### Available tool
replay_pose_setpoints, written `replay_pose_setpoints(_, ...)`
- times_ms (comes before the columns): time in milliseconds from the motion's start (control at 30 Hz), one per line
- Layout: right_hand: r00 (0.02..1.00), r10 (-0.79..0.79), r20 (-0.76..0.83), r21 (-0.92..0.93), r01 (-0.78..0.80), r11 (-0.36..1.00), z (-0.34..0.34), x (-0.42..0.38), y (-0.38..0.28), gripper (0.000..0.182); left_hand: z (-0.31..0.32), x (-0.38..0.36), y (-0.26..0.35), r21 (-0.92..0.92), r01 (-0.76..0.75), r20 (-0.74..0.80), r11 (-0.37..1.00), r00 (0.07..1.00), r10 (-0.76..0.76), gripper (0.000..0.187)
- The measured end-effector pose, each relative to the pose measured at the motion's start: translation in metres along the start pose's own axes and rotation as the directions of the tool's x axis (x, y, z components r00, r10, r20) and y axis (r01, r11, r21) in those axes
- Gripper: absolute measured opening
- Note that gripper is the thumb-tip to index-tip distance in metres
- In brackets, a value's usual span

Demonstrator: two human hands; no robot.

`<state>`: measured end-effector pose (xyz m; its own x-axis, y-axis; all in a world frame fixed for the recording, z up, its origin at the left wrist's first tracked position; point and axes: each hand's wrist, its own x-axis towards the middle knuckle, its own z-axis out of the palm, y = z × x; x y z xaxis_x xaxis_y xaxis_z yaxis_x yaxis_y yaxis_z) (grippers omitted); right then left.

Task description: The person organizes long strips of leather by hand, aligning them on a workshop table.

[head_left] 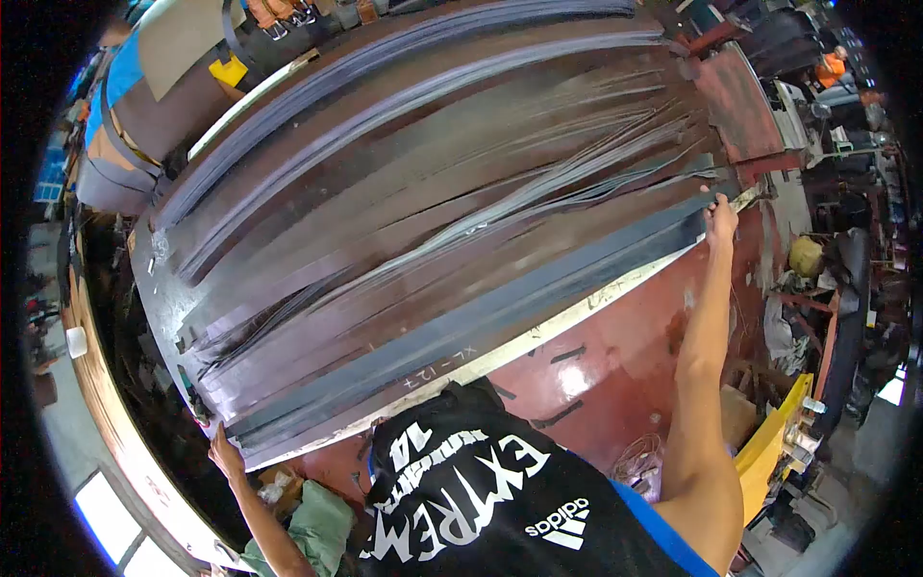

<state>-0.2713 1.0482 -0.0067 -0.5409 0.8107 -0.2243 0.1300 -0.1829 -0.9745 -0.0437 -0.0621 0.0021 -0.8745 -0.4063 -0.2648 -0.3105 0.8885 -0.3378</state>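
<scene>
A long dark grey strip (481, 306) of flat, flexible-looking sheet lies along the near edge of the table, running from lower left to upper right. Its far right end is in my right hand (721, 221), the fingers curled closed around it. At the strip's left end, by the table corner, my left hand (227, 454) closes on the edge; its fingertips are small and partly hidden. Beyond the strip, a loose bundle of thin grey strips (471, 231) crosses the brown sheets (413, 197) spread over the table. Chalk-like writing shows on the sheet nearest me.
Stacked narrow strips (404, 72) lie along the table's far side. Large rolls (183, 96) stand behind it at upper left. A red metal piece (738, 106) sits at the right end. The red floor (615, 337) has dark scraps, and a yellow frame (777, 447) stands at right.
</scene>
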Motion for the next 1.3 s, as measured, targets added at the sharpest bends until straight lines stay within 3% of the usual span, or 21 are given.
replay_pose_setpoints(33, 1.0, -0.004, 0.006, 0.008, 0.004, 1.0, 0.0, 0.004, -0.003, 0.02, 0.0, 0.003, -0.004, -0.004, 0.007, -0.007, 1.0, 1.0, -0.007, 0.056)
replay_pose_setpoints(100, 0.994, 0.103, 0.048, 0.243, -0.111, 0.964, -0.009, 0.025, -0.008, 0.016, -0.001, 0.01, -0.013, -0.353, 0.087, 0.048, 0.932, 0.996, -0.075, 0.05)
replay_pose_setpoints(133, 0.996, 0.074, 0.05, 0.331, -0.087, 0.94, -0.011, 0.038, -0.008, 0.012, -0.007, 0.007, -0.01, -0.406, -0.066, -0.167, 0.911, 0.986, -0.003, 0.041)
replay_pose_setpoints(167, 0.995, 0.061, 0.077, 0.388, -0.087, 0.918, -0.012, 0.048, -0.012, 0.011, -0.021, 0.009, -0.01, -0.409, -0.064, -0.174, 0.911, 0.985, -0.01, 0.041)
replay_pose_setpoints(233, 0.99, 0.014, 0.141, 0.481, -0.081, 0.873, 0.006, 0.054, -0.03, 0.009, -0.061, 0.02, -0.005, -0.671, -0.039, -0.007, 0.74, 0.999, 0.046, 0.027)
replay_pose_setpoints(300, 0.988, -0.018, 0.154, 0.512, -0.064, 0.857, 0.031, 0.067, -0.05, 0.012, -0.071, 0.04, -0.018, -0.712, -0.114, -0.092, 0.693, 0.993, 0.069, 0.003)
replay_pose_setpoints(333, 0.985, -0.045, 0.165, 0.538, -0.052, 0.841, 0.046, 0.074, -0.061, 0.019, -0.083, 0.052, -0.03, -0.68, -0.091, -0.03, 0.728, 0.995, 0.096, 0.002)
replay_pose_setpoints(367, 0.984, -0.054, 0.169, 0.551, -0.048, 0.833, 0.066, 0.079, -0.077, 0.019, -0.095, 0.066, -0.041, -0.646, -0.072, 0.028, 0.76, 0.993, 0.118, 0.007)
replay_pose_setpoints(400, 0.983, -0.08, 0.164, 0.513, -0.016, 0.858, 0.088, 0.081, -0.092, 0.027, -0.114, 0.073, -0.028, -0.746, -0.219, -0.129, 0.628, 0.974, 0.187, 0.015)
replay_pose_setpoints(533, 0.959, -0.161, 0.231, 0.507, 0.023, 0.862, 0.176, 0.086, -0.149, 0.044, -0.145, 0.141, -0.052, -0.746, -0.16, -0.075, 0.646, 0.985, 0.156, 0.013)
replay_pose_setpoints(567, 0.956, -0.174, 0.234, 0.515, 0.029, 0.857, 0.194, 0.096, -0.157, 0.044, -0.157, 0.159, -0.054, -0.691, -0.105, -0.03, 0.716, 0.993, 0.118, 0.016)
replay_pose_setpoints(633, 0.932, -0.245, 0.268, 0.343, 0.146, 0.928, 0.229, 0.117, -0.178, 0.043, -0.179, 0.198, -0.05, -0.909, 0.111, 0.1, 0.403, 0.994, -0.049, 0.018)
replay_pose_setpoints(700, 0.928, -0.274, 0.254, 0.292, 0.196, 0.936, 0.263, 0.136, -0.192, 0.039, -0.206, 0.224, -0.036, -0.731, -0.099, -0.105, 0.676, 0.994, 0.032, 0.019)
replay_pose_setpoints(733, 0.921, -0.311, 0.233, 0.213, 0.263, 0.941, 0.279, 0.146, -0.196, 0.036, -0.217, 0.243, -0.037, -0.827, -0.003, -0.009, 0.563, 1.0, -0.009, 0.015)
replay_pose_setpoints(767, 0.913, -0.347, 0.212, 0.128, 0.326, 0.937, 0.294, 0.154, -0.198, 0.034, -0.227, 0.256, -0.032, -0.829, -0.006, -0.014, 0.56, 1.0, -0.01, 0.015)
replay_pose_setpoints(833, 0.912, -0.361, 0.194, 0.138, 0.339, 0.931, 0.32, 0.169, -0.197, 0.033, -0.245, 0.278, -0.023, -0.709, -0.079, -0.083, 0.7, 0.996, 0.028, 0.012)
replay_pose_setpoints(867, 0.913, -0.369, 0.174, 0.147, 0.347, 0.926, 0.331, 0.174, -0.194, 0.032, -0.254, 0.291, -0.02, -0.775, -0.022, -0.022, 0.632, 1.0, 0.009, 0.012)
replay_pose_setpoints(1000, 0.915, -0.366, 0.17, 0.139, 0.345, 0.928, 0.355, 0.204, -0.176, 0.032, -0.27, 0.321, -0.014, -0.83, -0.001, -0.03, 0.557, 0.999, -0.042, 0.013)
replay_pose_setpoints(1133, 0.924, -0.35, 0.153, 0.12, 0.334, 0.935, 0.357, 0.21, -0.161, 0.034, -0.273, 0.337, -0.004, -0.813, -0.081, -0.139, 0.576, 0.989, -0.058, 0.015)
replay_pose_setpoints(1200, 0.931, -0.342, 0.129, 0.119, 0.328, 0.937, 0.36, 0.211, -0.16, 0.033, -0.28, 0.337, 0.002, -0.73, -0.133, -0.155, 0.67, 0.987, 0.027, 0.016)
replay_pose_setpoints(1300, 0.926, -0.361, 0.112, 0.081, 0.354, 0.932, 0.352, 0.222, -0.16, 0.032, -0.282, 0.337, 0.011, -0.757, -0.07, -0.087, 0.649, 0.996, 0.006, 0.017)
